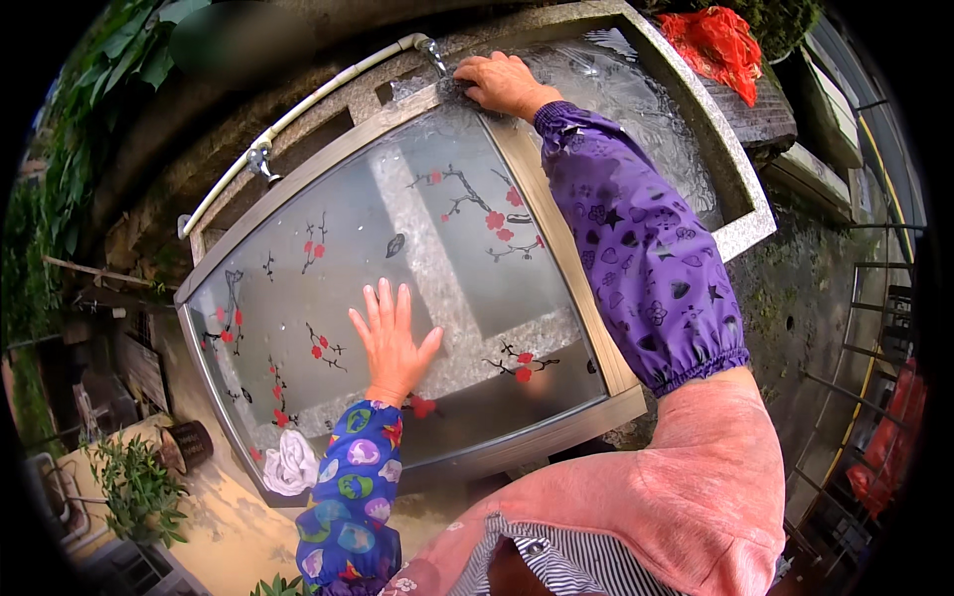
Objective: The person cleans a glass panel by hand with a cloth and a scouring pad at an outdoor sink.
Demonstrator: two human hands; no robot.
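Observation:
A framed glass panel (358,258) with a wood-coloured frame and a printed pattern of red blossoms and dark twigs lies tilted before me, over a stone sink (735,230). My left hand (392,341) lies flat on the glass, its fingers spread and holding nothing. At the panel's far right corner my right hand (502,84) curls over the frame, beside a metal tap (433,55) with water falling from it. The right fingertips are partly hidden. A crumpled pale cloth (290,464) rests on the panel's near left corner. Wet drops dot the glass.
Water (621,119) ripples in the basin to the right. A pale pipe (323,91) runs along the far side to a second tap (260,161). A red plastic bag (714,48) lies beyond the basin. Potted plants (137,487) stand at the lower left, and a metal railing (845,348) at the right.

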